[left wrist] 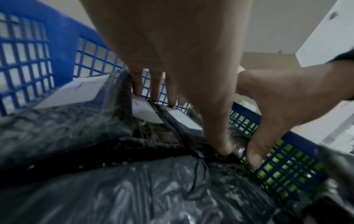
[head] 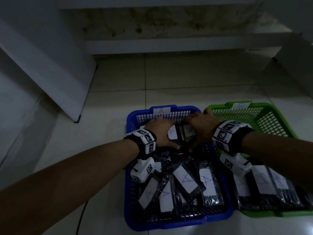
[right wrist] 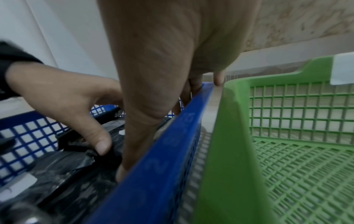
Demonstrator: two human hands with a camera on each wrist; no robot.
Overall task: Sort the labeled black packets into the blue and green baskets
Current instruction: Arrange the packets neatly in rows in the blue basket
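The blue basket (head: 160,224), tagged "A" on its far wall, holds several black packets with white "A" labels (head: 185,180). Beside it on the right, the green basket (head: 271,119) has labelled packets (head: 264,184) at its near end. Both hands are at the blue basket's far end. My left hand (head: 160,133) lies spread over a packet (head: 171,132), with straight fingers (left wrist: 155,87) touching the labels and the thumb pressing the plastic. My right hand (head: 201,128) presses the neighbouring packet (head: 188,129). Its thumb (right wrist: 134,144) runs down inside the blue wall, and its fingers reach the far corner.
A white panel (head: 59,73) leans against the wall at the left. Stained steps (head: 169,43) rise behind the baskets. A thin dark cable (head: 81,217) lies on the tiled floor near the blue basket's left front corner. The green basket's far half shows bare mesh (right wrist: 306,166).
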